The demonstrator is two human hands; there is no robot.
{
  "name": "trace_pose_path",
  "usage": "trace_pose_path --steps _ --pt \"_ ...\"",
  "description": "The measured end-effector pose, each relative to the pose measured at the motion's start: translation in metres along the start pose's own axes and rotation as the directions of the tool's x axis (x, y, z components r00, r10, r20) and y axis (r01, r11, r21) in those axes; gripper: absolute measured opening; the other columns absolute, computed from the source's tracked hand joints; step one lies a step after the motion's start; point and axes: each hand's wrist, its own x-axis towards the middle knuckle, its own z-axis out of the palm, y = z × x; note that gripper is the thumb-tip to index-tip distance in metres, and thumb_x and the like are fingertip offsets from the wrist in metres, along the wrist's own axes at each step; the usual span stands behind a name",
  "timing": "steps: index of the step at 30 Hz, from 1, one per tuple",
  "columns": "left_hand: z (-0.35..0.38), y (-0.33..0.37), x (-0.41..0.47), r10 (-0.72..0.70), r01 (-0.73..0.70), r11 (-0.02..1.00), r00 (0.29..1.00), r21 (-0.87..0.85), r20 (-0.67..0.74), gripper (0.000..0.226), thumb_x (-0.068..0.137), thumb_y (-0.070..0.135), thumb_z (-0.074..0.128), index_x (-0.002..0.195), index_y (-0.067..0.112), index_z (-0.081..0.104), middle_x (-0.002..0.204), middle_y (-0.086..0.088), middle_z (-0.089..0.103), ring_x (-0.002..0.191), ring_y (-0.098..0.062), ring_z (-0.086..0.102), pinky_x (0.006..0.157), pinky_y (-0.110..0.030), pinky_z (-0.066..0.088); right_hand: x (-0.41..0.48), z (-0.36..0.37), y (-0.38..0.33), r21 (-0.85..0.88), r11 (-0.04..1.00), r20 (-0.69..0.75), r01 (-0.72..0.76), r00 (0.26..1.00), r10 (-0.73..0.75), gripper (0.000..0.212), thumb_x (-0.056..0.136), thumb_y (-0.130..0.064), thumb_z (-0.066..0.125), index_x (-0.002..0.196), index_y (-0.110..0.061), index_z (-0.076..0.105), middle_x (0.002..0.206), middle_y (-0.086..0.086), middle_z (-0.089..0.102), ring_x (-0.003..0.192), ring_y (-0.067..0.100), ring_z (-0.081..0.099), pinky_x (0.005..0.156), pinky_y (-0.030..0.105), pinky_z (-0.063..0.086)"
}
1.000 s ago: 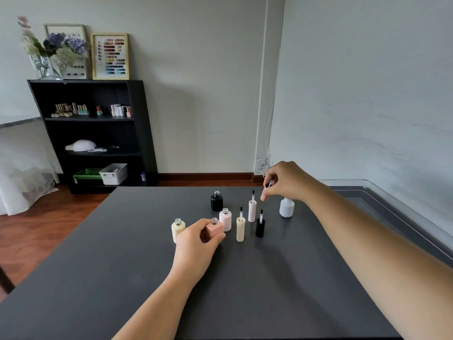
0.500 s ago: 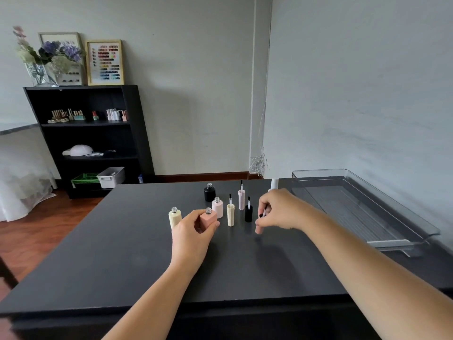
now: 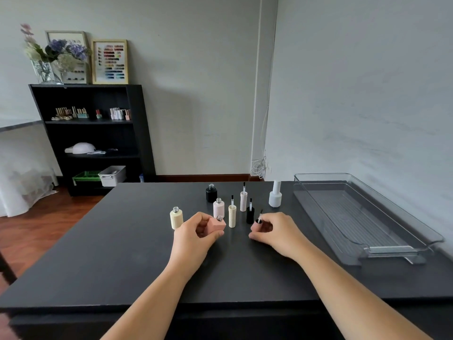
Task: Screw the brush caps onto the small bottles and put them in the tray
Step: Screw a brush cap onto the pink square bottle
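Note:
My left hand (image 3: 193, 234) grips a pink square bottle (image 3: 217, 225) with an open neck, just above the dark table. My right hand (image 3: 277, 233) pinches a pink brush cap (image 3: 257, 222), its brush pointing up. Behind stand an open cream bottle (image 3: 176, 218), an open pale pink bottle (image 3: 218, 207), an open black bottle (image 3: 211, 193), and three brush caps brush-up: cream (image 3: 232, 215), pale pink (image 3: 243, 200), black (image 3: 250, 214). A white bottle (image 3: 275, 194) stands capped near the clear plastic tray (image 3: 397, 239) at the right, which holds nothing.
The dark table (image 3: 122, 253) stands against a white wall on the right. A black shelf unit (image 3: 93, 133) stands at the back left beyond wooden floor.
My right hand came back from the white bottle towards me and now holds a brush cap low over the table. The camera tipped, bringing the tray into view. My left hand keeps the pink bottle.

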Motion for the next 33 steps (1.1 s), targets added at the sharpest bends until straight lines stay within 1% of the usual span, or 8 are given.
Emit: trace_pose_path --steps 7,10,15,20,23,27,30,33 --pt "0.000 0.004 0.000 -0.009 0.008 1.000 0.999 0.030 0.040 0.025 0.079 0.024 0.072 0.083 0.045 0.060 0.081 0.020 0.064 0.078 0.001 0.059 0.063 -0.013 0.041 0.003 0.016 -0.004 0.392 0.920 -0.101 0.018 0.995 0.023 0.013 0.096 -0.026 0.048 0.088 -0.020 0.058 0.071 -0.009 0.069 0.070 0.010 0.067 0.062 0.021 0.052" --pt "-0.002 0.005 -0.002 -0.009 0.008 1.000 0.998 0.024 0.055 0.027 0.081 0.024 0.070 0.084 0.048 0.059 0.083 0.020 0.065 0.078 0.005 0.059 0.059 -0.016 0.042 0.003 0.023 -0.002 0.440 0.898 -0.141 0.027 0.989 0.039 0.023 0.099 -0.030 0.039 0.090 -0.022 0.058 0.056 -0.012 0.057 0.062 0.016 0.054 0.062 0.029 0.046" --pt "-0.003 0.007 0.000 0.009 -0.012 0.999 0.998 0.043 0.066 0.031 0.083 0.022 0.068 0.085 0.050 0.056 0.089 0.017 0.064 0.084 0.001 0.059 0.064 -0.014 0.042 0.000 0.023 -0.006 0.414 0.906 -0.148 0.091 0.988 -0.032 0.025 0.100 -0.025 0.038 0.093 -0.027 0.062 0.078 -0.004 0.060 0.060 -0.004 0.055 0.055 0.013 0.045" --pt "-0.003 0.007 0.000 0.016 -0.019 0.999 0.998 0.040 0.069 0.027 0.081 0.022 0.070 0.087 0.046 0.058 0.087 0.017 0.066 0.083 0.002 0.060 0.063 -0.010 0.041 -0.006 0.021 -0.006 0.453 0.885 -0.078 0.110 0.993 -0.084 0.019 0.096 -0.018 0.051 0.111 -0.025 0.059 0.075 -0.005 0.066 0.062 0.001 0.059 0.056 0.016 0.045" --pt "-0.003 0.006 0.000 0.009 -0.011 0.999 0.997 0.032 0.074 0.024 0.081 0.022 0.071 0.092 0.040 0.062 0.090 0.015 0.066 0.085 -0.003 0.061 0.066 -0.012 0.041 -0.010 0.019 -0.005 0.516 0.850 -0.072 0.107 0.994 -0.082 0.013 0.090 -0.026 0.060 0.100 -0.020 0.055 0.070 -0.001 0.071 0.060 0.006 0.061 0.054 0.017 0.046" --pt "-0.003 0.004 0.000 0.012 -0.016 0.999 0.997 0.044 0.081 0.024 0.080 0.021 0.072 0.099 0.033 0.065 0.094 0.013 0.065 0.087 -0.007 0.060 0.069 -0.013 0.041 -0.011 0.018 -0.005 0.566 0.815 -0.109 0.123 0.991 -0.074 0.027 0.078 -0.043 0.068 0.086 -0.017 0.065 0.068 0.001 0.070 0.060 0.007 0.060 0.052 0.016 0.046" --pt "-0.003 0.002 0.000 0.011 -0.014 0.999 0.997 0.034 0.082 0.026 0.080 0.019 0.072 0.102 0.031 0.065 0.097 0.011 0.064 0.089 -0.007 0.059 0.073 -0.013 0.041 -0.010 0.019 0.001 0.607 0.781 -0.162 0.150 0.985 -0.064 0.006 0.086 -0.022 0.065 0.082 -0.022 0.069 0.068 -0.002 0.069 0.061 0.006 0.059 0.054 0.015 0.046" --pt "-0.003 0.002 0.001 0.012 -0.015 0.999 0.997 0.040 0.080 0.026 0.080 0.019 0.072 0.101 0.032 0.065 0.098 0.011 0.062 0.089 -0.005 0.058 0.073 -0.011 0.039 -0.009 0.019 0.002 0.624 0.766 -0.196 0.159 0.980 -0.044 0.014 0.088 -0.012 0.061 0.082 -0.021 0.069 0.069 -0.005 0.071 0.061 0.004 0.057 0.054 0.015 0.046"
